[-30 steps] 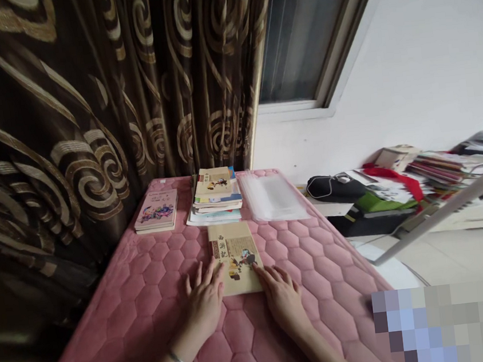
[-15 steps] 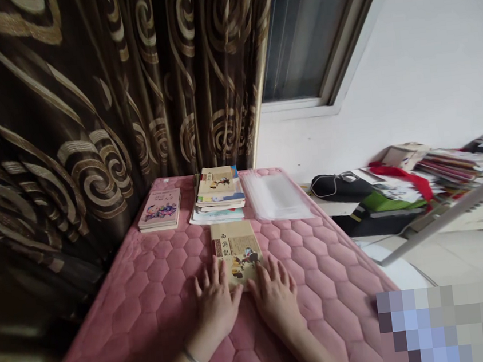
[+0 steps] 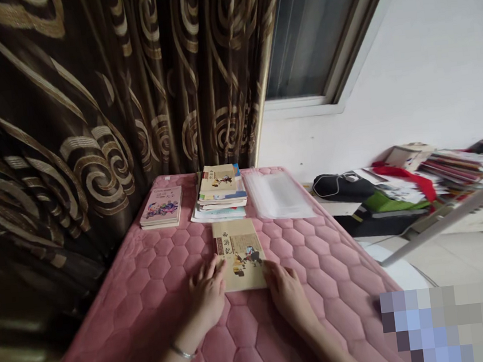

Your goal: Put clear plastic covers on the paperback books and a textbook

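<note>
A tan book with a painted cover [image 3: 238, 250] lies flat on the pink quilted surface [image 3: 157, 282]. My left hand [image 3: 207, 295], with a thin bracelet on the wrist, rests flat at the book's lower left edge, fingers stretched out and touching it. At the book's lower right corner my right hand [image 3: 286, 293] lies flat too, fingertips against that edge. Neither hand holds anything.
Behind the book are a stack of books [image 3: 221, 194], a pink book [image 3: 162, 206] on the left and a pile of clear plastic sleeves [image 3: 278, 194] on the right. A dark patterned curtain [image 3: 87, 105] hangs at left. A cluttered desk [image 3: 398, 193] stands to the right.
Half a second ago both hands lay over the book's near end; now they have slid apart to its lower left and right edges, uncovering the cover.
</note>
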{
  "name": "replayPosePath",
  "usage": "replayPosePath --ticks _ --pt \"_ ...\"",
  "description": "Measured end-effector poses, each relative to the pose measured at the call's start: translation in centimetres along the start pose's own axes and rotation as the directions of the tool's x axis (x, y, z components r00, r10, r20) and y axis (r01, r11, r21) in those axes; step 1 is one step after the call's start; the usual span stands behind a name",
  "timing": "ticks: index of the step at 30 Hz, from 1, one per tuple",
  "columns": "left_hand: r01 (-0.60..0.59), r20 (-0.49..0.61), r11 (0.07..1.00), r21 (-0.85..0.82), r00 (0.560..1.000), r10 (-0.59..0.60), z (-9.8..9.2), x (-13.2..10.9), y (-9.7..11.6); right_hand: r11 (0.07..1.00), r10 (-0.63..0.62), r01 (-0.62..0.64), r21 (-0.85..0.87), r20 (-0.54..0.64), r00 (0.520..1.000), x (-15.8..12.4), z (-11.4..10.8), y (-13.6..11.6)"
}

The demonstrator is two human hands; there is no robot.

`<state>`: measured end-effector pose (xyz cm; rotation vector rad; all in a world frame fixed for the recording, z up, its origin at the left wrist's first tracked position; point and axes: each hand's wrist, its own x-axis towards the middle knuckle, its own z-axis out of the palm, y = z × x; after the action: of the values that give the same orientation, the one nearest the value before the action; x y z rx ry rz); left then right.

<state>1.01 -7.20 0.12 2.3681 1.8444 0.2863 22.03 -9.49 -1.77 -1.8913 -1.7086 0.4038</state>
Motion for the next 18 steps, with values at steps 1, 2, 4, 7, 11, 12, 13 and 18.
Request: replayPosePath --ticks 1,2,4,7,11,12,13,18 --pt "0.009 -0.023 1.0 0.007 1.0 -0.009 0.0 0.2 0.3 0.997 0.03 -0.031 0.077 0.017 0.999 0.7 -0.2 -0.1" --pt "0.017 -0.057 1.0 0.018 0.998 -0.016 0.0 0.3 0.7 0.986 0.067 -0.074 0.149 0.047 0.997 1.4 -0.5 -0.2" --pt "0.019 -0.138 0.999 0.038 0.99 -0.013 0.5 0.6 1.8 0.954 0.156 -0.183 0.237 0.129 0.979 3.0 -1.0 -0.6" --pt "0.006 -0.228 0.998 0.061 0.974 0.008 1.6 0.7 3.3 0.93 0.251 -0.301 0.21 0.236 0.939 5.0 -1.7 -1.2" --pt "-0.008 -0.263 0.997 0.075 0.964 0.028 2.9 0.6 3.8 0.909 0.273 -0.347 0.231 0.301 0.914 6.5 -1.9 -1.2" --pt "-0.008 -0.265 0.997 0.072 0.964 0.026 3.0 0.6 3.7 0.898 0.271 -0.358 0.255 0.32 0.908 6.7 -1.8 -1.1" --pt "-0.007 -0.266 0.998 0.066 0.964 0.025 3.0 0.6 3.6 0.886 0.269 -0.37 0.28 0.341 0.901 6.9 -1.8 -0.9" --pt "0.0 -0.241 0.999 0.034 0.971 0.008 3.0 0.6 3.5 0.829 0.227 -0.381 0.409 0.376 0.898 6.9 -1.2 -0.4"
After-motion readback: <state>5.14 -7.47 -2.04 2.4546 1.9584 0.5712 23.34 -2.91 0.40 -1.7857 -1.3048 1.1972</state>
